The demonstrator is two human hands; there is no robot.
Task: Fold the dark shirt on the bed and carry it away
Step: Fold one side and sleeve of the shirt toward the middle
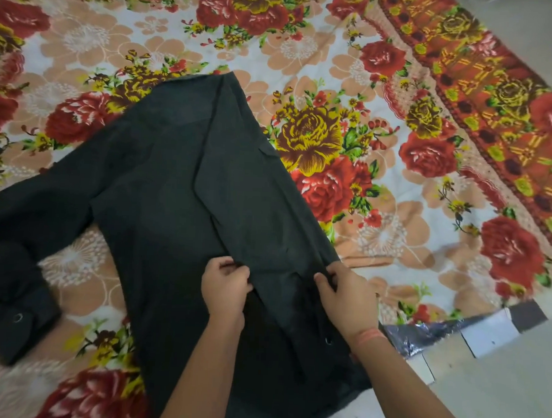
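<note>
Dark shirt (175,189) lies flat on the bed (408,232), one side folded in, the other sleeve (34,200) spread out. Looks soft, light and limp; best gripped at edges and fold lines. Left hand (225,282) and right hand (347,292) are both curled, pinching the folded panel.

Home bedroom: floral bedsheet (398,66)

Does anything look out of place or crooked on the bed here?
Nothing is spilled or damaged. The dark shirt lies slanted across the bedsheet, and its hem seems to hang over the bed's edge. One sleeve sticks out sideways, unfolded, while the left hand and right hand pinch the folded side.
</note>
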